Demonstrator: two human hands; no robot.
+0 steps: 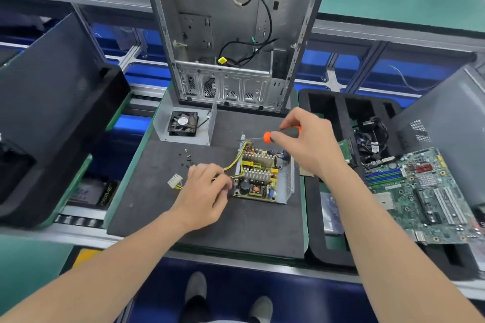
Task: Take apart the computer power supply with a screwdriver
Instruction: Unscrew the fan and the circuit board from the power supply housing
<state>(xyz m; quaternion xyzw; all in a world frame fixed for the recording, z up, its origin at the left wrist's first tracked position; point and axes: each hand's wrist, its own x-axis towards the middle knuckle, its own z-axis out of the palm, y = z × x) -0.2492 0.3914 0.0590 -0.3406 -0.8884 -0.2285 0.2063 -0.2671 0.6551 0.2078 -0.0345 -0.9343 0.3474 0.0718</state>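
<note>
The opened power supply (265, 176) lies on the dark mat (210, 223), its circuit board, heat sinks and yellow parts exposed inside a metal tray. My left hand (207, 194) grips its left side where the yellow and black cable bundle leaves it; a white connector (175, 180) lies just left of my fingers. My right hand (307, 141) holds an orange and black screwdriver (273, 136) level above the supply's far edge, its shaft pointing left. The removed cover with the black fan (183, 123) rests at the mat's back left. Several loose screws (186, 158) lie beside it.
An empty metal computer case (233, 34) stands upright behind the mat. A green motherboard (425, 191) and a black tray with cables (372, 136) sit to the right. Dark case panels lean at far left (52, 113) and far right (446, 123).
</note>
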